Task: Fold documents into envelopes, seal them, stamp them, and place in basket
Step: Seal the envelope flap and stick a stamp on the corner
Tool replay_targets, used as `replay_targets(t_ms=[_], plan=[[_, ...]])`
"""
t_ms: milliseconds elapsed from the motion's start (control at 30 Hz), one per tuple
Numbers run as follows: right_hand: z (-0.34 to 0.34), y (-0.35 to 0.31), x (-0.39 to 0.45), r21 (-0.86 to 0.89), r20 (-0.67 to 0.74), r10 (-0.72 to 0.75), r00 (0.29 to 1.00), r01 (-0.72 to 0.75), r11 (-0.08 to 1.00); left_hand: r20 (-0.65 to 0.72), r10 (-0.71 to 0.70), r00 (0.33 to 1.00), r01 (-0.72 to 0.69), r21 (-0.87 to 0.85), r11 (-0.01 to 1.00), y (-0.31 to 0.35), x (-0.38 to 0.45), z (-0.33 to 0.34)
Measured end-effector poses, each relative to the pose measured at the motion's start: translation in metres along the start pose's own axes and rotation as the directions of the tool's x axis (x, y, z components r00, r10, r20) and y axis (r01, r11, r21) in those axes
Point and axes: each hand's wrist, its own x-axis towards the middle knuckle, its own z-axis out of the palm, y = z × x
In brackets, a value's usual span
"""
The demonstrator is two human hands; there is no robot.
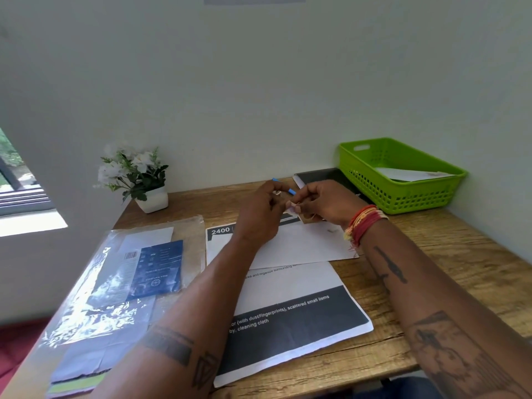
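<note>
Both hands meet above the envelope: right hand and left hand pinch a small pale scrap between fingertips, likely a stamp, too small to confirm. Blue pen shows behind the fingers; who holds it unclear. Envelope lies flat under the wrists, on a printed sheet reading "2400", "scattered small items", "cleaning cloth". Green basket far right already holds a white envelope. Left: clear plastic bag with a blue card, print unreadable. Potted white flowers at back. Wooden desk, pale wall corner, window far left.
</note>
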Motion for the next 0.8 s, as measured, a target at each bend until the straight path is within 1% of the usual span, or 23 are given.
replay_targets(t_ms=[133,200,267,500,633,700,800], plan=[[-0.002,-0.002,-0.002,0.127,-0.028,0.029,0.999,-0.025,0.992,-0.020,-0.091,0.996,0.088,-0.114,0.990,0.004,-0.003,0.001],[-0.003,-0.003,-0.003,0.147,-0.029,0.035,0.999,-0.030,0.989,0.002,-0.132,0.991,0.131,-0.162,0.978,0.005,-0.003,0.000],[-0.004,-0.002,-0.004,0.127,-0.009,0.037,0.999,-0.036,0.991,0.007,-0.136,0.991,0.136,-0.146,0.980,0.006,-0.004,-0.001],[-0.010,0.000,-0.012,-0.025,-0.014,0.004,1.000,-0.004,1.000,0.065,-0.011,0.998,0.009,0.043,0.999,0.015,-0.009,0.004],[-0.024,0.003,-0.023,-0.074,-0.059,0.063,0.996,-0.067,0.995,0.106,0.055,0.993,-0.072,0.164,0.984,0.024,-0.013,0.011],[-0.034,0.012,-0.031,-0.097,-0.073,0.104,0.992,-0.111,0.989,0.187,0.077,0.979,-0.119,0.225,0.967,0.026,-0.015,0.016],[-0.046,0.028,-0.043,-0.168,-0.081,0.141,0.987,-0.153,0.974,0.358,0.114,0.927,-0.236,0.317,0.919,0.032,-0.019,0.021]])
